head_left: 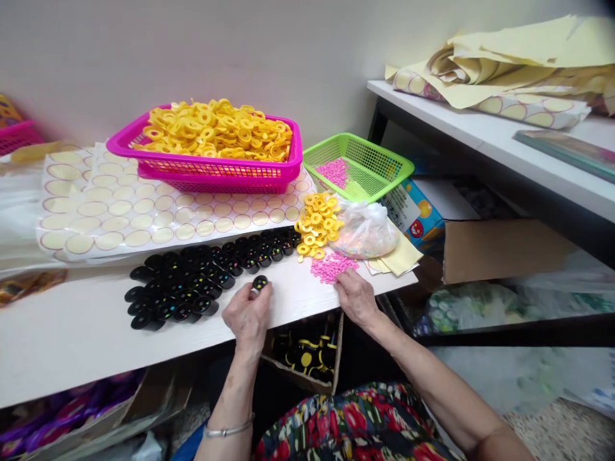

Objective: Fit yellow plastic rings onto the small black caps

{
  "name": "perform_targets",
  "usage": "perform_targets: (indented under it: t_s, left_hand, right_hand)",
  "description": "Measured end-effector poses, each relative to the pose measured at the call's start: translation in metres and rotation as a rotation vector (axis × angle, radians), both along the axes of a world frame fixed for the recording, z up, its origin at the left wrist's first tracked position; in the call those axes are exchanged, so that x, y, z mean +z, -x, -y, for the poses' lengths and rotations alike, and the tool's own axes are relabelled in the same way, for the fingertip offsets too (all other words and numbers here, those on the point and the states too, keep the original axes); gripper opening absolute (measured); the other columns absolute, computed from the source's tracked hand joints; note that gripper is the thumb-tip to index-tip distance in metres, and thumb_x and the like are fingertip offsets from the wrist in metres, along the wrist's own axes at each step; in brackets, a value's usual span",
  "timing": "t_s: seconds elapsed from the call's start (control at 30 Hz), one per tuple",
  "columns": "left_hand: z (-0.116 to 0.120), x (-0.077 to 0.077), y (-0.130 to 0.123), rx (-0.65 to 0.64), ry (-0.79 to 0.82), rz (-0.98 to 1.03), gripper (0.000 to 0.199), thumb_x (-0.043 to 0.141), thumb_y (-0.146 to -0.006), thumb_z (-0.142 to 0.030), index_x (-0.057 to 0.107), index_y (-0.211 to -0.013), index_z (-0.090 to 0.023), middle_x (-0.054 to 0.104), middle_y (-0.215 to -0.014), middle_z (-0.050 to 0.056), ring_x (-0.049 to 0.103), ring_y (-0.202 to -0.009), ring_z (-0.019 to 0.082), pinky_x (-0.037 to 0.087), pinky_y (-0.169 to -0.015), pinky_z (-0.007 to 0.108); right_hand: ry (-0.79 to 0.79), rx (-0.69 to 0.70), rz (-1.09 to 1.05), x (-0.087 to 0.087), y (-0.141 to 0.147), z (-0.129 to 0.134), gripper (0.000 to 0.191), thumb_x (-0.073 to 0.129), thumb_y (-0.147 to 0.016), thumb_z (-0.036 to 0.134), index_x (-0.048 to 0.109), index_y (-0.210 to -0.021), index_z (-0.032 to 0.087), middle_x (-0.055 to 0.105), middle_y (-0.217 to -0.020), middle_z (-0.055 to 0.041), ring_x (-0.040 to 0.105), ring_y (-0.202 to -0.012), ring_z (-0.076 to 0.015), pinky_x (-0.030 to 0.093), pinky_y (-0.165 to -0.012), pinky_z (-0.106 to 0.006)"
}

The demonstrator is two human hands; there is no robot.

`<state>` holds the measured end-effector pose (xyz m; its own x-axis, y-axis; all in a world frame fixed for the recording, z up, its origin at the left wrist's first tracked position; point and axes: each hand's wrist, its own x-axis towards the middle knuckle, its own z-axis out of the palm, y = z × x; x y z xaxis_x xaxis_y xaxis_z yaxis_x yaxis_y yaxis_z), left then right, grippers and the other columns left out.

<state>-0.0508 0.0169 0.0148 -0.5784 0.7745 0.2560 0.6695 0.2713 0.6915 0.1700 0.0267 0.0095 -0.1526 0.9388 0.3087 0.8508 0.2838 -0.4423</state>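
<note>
My left hand [247,312] holds a small black cup [260,282] upright between thumb and fingers, above the white table [91,333]. Small coloured bits show inside the cup. My right hand [356,296] has its fingertips pressed together at the edge of a pile of small pink pieces [331,267]; whatever they pinch is hidden. Left of my left hand stand rows of black cups [182,282], many with coloured bits inside. Yellow rings [317,224] lie heaped behind the pink pieces, beside a clear plastic bag [368,232] of small pastel pieces.
A pink basket [216,173] full of yellow rings stands at the back on sticker sheets [110,221]. Behind the bag is a green basket [391,168] with pink pieces. Below the table edge, an open carton [337,358] holds black and yellow items. A white shelf [461,131] juts in at right.
</note>
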Motion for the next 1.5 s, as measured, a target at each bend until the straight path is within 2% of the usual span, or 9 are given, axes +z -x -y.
perform_targets:
  t_s: [0.23,0.37,0.5,0.8,0.93,1.13,1.23,1.33,1.5]
  left_hand:
    - [0.017,-0.009,-0.042,-0.476,-0.046,0.037,0.019,0.061,-0.068,-0.035,0.063,-0.079,-0.019,0.054,-0.067,-0.002,0.051,-0.063,0.012,0.041,-0.062,0.023]
    - [0.011,-0.014,-0.052,-0.561,-0.059,0.038,0.031,0.066,-0.065,-0.035,0.062,-0.091,-0.019,0.059,-0.085,0.002,0.054,-0.077,0.016,0.043,-0.071,0.028]
    - [0.003,-0.015,-0.057,-0.635,-0.04,0.054,0.03,0.066,-0.067,-0.038,0.063,-0.089,-0.019,0.06,-0.083,0.002,0.053,-0.077,0.017,0.043,-0.071,0.028]
    - [0.001,-0.016,-0.06,-0.656,-0.015,0.116,0.027,0.067,-0.066,-0.034,0.063,-0.088,-0.02,0.062,-0.084,0.001,0.055,-0.079,0.016,0.043,-0.073,0.028]
    - [0.0,-0.018,-0.06,-0.655,-0.013,0.143,0.032,0.07,-0.063,-0.038,0.063,-0.089,-0.02,0.062,-0.084,0.001,0.055,-0.078,0.016,0.044,-0.072,0.027]
    - [0.002,-0.017,-0.061,-0.666,-0.037,0.145,0.026,0.068,-0.066,-0.037,0.064,-0.084,-0.019,0.061,-0.079,0.0,0.053,-0.074,0.015,0.042,-0.07,0.026]
    - [0.003,-0.014,-0.062,-0.675,-0.02,0.12,0.022,0.067,-0.067,-0.036,0.064,-0.081,-0.02,0.06,-0.076,0.0,0.052,-0.073,0.014,0.042,-0.068,0.026]
    - [0.003,-0.011,-0.063,-0.666,0.008,0.086,0.019,0.066,-0.068,-0.036,0.064,-0.079,-0.02,0.06,-0.077,0.0,0.052,-0.074,0.015,0.041,-0.069,0.026]
    - [0.004,-0.008,-0.063,-0.668,0.04,0.061,0.015,0.06,-0.069,-0.024,0.063,-0.083,-0.021,0.062,-0.081,0.0,0.052,-0.078,0.016,0.041,-0.073,0.027]
  right_hand:
    - [-0.035,0.004,0.061,-0.001,0.001,0.007,0.02,0.042,-0.081,0.01,0.057,-0.069,0.017,0.052,-0.073,-0.0046,0.046,-0.075,-0.0164,0.034,-0.065,-0.025]
    - [-0.031,0.015,-0.019,-0.003,-0.011,0.012,0.021,0.042,-0.081,0.011,0.059,-0.07,0.017,0.051,-0.075,-0.005,0.044,-0.076,-0.017,0.035,-0.069,-0.027]
    - [-0.04,-0.009,-0.113,-0.008,-0.021,0.016,0.021,0.044,-0.081,0.013,0.061,-0.07,0.018,0.05,-0.077,-0.0049,0.044,-0.077,-0.0171,0.037,-0.069,-0.028]
    - [-0.024,-0.009,-0.191,-0.006,-0.029,0.023,0.016,0.047,-0.081,0.015,0.062,-0.077,0.017,0.05,-0.088,-0.0065,0.045,-0.082,-0.0182,0.039,-0.074,-0.03]
    - [-0.005,-0.001,-0.133,-0.003,-0.028,0.019,0.013,0.05,-0.08,0.018,0.062,-0.075,0.018,0.05,-0.083,-0.0055,0.044,-0.08,-0.0182,0.038,-0.072,-0.03]
    - [0.001,-0.005,-0.066,-0.003,-0.021,0.013,0.018,0.046,-0.08,0.011,0.059,-0.069,0.017,0.05,-0.073,-0.0053,0.044,-0.075,-0.0183,0.036,-0.069,-0.03]
    - [-0.033,0.059,-0.225,0.004,-0.011,0.008,0.014,0.047,-0.08,0.013,0.058,-0.073,0.018,0.051,-0.073,-0.0042,0.045,-0.076,-0.018,0.038,-0.069,-0.03]
    - [-0.069,0.191,-0.366,0.017,0.006,0.003,0.012,0.048,-0.081,0.015,0.058,-0.076,0.018,0.051,-0.075,-0.0032,0.046,-0.076,-0.017,0.039,-0.069,-0.03]
    - [-0.057,0.307,-0.287,0.028,0.026,-0.005,0.014,0.049,-0.08,0.012,0.059,-0.072,0.018,0.051,-0.073,-0.0033,0.045,-0.075,-0.0172,0.038,-0.067,-0.029]
